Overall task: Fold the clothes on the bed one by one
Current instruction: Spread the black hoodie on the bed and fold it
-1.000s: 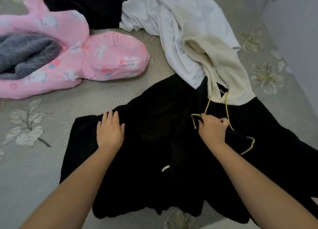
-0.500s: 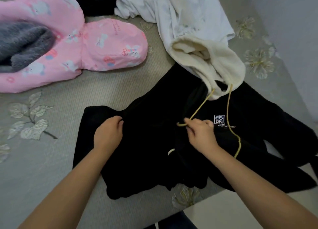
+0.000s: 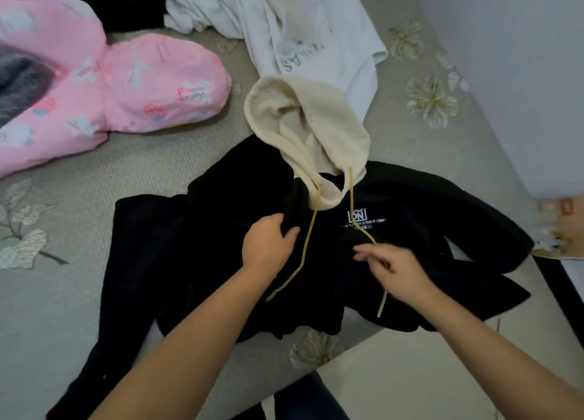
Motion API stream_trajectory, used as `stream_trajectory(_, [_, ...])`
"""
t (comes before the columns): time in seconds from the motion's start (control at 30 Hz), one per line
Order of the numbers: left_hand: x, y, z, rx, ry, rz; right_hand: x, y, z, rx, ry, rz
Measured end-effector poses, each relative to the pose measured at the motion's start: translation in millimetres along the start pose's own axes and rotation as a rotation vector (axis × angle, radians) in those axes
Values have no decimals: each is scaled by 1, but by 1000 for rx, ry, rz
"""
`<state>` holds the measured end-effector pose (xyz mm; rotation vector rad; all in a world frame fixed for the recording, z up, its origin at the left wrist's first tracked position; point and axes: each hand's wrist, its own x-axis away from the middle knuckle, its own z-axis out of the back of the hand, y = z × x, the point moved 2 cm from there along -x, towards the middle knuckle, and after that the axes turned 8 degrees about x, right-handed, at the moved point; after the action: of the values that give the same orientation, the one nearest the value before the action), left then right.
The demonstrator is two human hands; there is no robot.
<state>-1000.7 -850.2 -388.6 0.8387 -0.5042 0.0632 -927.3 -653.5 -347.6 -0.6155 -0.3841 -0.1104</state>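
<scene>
I had barely begun: the black hoodie (image 3: 395, 246) lay front-up and rumpled at the bed's (image 3: 57, 309) near edge, not yet folded, with the white shirt (image 3: 309, 31) and pink pyjamas (image 3: 132, 84) waiting beyond. My left hand (image 3: 268, 242) gripped chest fabric beside the drawstring (image 3: 308, 246); my right hand (image 3: 395, 269), blurred, hovered loosely open just over the front, seemingly holding nothing.

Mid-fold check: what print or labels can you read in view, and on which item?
"ON": in the white box logo on the black hoodie chest; the row above it is unclear.
Two small lines under the logo: too blurred.
Grey lettering on the white garment: folded, unreadable.
Red mark on the cardboard: too blurred.
</scene>
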Motion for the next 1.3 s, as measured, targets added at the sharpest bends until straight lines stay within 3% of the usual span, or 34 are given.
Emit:
stream_trajectory(0.07, [-4, 2, 1, 83, 89, 16, -23, 14, 24, 124, 239, -39])
stream_trajectory(0.17, [-1, -1, 16, 252, 167, -2, -78, 30, 46, 259, 324, -144])
stream_trajectory(0.27, [12, -12, 40, 169, 220, -129, -134, 42, 51, 435, 211, -326])
stream_trajectory(0.33, [20, -22, 54, 48, 251, -154, -160, 46, 46, 521, 34, -350])
stream_trajectory(0.43, [23, -38, 65, -67, 293, -56, -173, 42, 23, 634, -265, -271])
stream_trajectory(0.53, [20, -52, 60, -161, 213, 133, -160, 35, 3, 711, -271, -237])
stream_trajectory(0.63, [16, -53, 48, -188, 201, 207, -142, 35, -2, 741, -112, -260])
stream_trajectory(0.77, [6, -25, 43, -63, 382, 182, -119, 35, 17, 682, 204, -207])
stream_trajectory(0.97, [11, 20, 69, 34, 391, 71, -84, -27, 89, 593, 732, 108])
stream_trajectory(1.1, [47, 47, 120, 153, 632, -40, -56, -89, 135, 573, 958, 260])
stream_trajectory(1.3, [155, 81, 214, 259, 938, -350, 28, -169, 189, 437, 1256, 335])
